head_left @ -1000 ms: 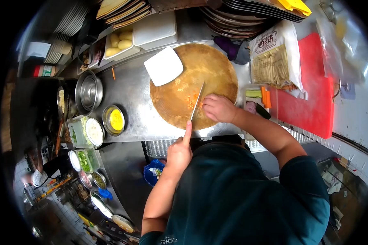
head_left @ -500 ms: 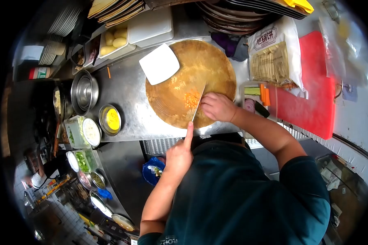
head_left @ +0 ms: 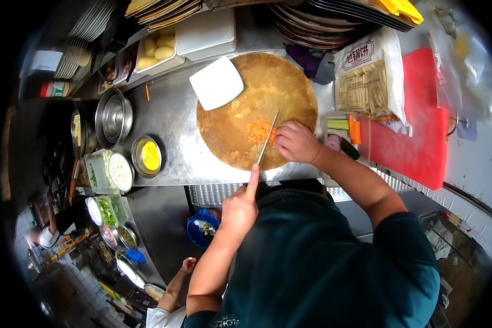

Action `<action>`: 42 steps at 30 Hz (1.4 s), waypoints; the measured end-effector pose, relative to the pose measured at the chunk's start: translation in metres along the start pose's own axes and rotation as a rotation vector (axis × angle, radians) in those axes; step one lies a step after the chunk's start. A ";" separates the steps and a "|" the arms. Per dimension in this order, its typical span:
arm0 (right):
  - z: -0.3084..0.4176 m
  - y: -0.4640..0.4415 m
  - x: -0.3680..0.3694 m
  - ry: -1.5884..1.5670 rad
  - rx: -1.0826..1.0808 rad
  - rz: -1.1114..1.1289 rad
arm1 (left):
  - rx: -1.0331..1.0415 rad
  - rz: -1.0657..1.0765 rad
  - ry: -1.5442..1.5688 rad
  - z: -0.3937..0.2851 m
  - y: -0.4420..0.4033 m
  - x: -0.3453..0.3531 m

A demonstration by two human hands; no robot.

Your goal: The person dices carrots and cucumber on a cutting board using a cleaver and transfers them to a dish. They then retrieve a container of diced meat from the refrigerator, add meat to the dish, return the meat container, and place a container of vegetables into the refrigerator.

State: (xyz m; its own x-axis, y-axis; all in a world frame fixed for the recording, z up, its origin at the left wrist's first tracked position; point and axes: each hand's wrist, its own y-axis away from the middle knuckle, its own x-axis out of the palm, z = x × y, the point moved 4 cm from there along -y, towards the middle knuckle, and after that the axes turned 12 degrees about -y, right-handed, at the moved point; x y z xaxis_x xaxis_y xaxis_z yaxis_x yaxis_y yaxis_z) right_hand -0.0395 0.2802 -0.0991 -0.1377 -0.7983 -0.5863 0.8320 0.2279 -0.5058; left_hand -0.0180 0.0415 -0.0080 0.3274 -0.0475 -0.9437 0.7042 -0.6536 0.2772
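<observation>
Head view shows the left hand (head_left: 240, 210) clamped on a knife (head_left: 268, 136), forefinger along it probably for control, orange dice (head_left: 258, 131) on the round board (head_left: 229, 136) left of the knife, and the right hand (head_left: 297, 143), fingers together, seemingly steadying orange strips (head_left: 273, 134) right of it.

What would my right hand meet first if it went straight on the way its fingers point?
Your right hand would probably meet the small orange cut pieces by its fingertips, then the thin silver metal knife blade just beyond; depth there is hard to judge.
</observation>
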 end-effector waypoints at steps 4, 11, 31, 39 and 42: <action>0.000 -0.004 -0.002 -0.014 -0.005 0.047 | -0.003 0.058 -0.039 -0.008 -0.004 -0.001; -0.006 -0.002 0.002 -0.010 -0.034 0.063 | 0.009 0.023 -0.053 -0.006 -0.020 0.018; -0.007 0.001 0.000 0.032 -0.019 -0.025 | 0.034 0.013 -0.058 -0.009 -0.027 0.016; -0.005 0.002 -0.003 0.029 -0.009 -0.116 | 0.015 -0.080 0.022 -0.002 -0.019 0.018; -0.008 0.004 -0.002 0.030 0.035 -0.169 | -0.007 -0.065 0.032 -0.004 -0.012 0.006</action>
State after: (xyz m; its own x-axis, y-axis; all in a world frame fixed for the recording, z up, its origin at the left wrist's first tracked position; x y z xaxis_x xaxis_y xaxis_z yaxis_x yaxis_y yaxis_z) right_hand -0.0403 0.2873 -0.1053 -0.2928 -0.8065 -0.5136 0.8138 0.0718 -0.5767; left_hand -0.0221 0.0519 -0.0163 0.3007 0.0186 -0.9536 0.7289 -0.6493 0.2171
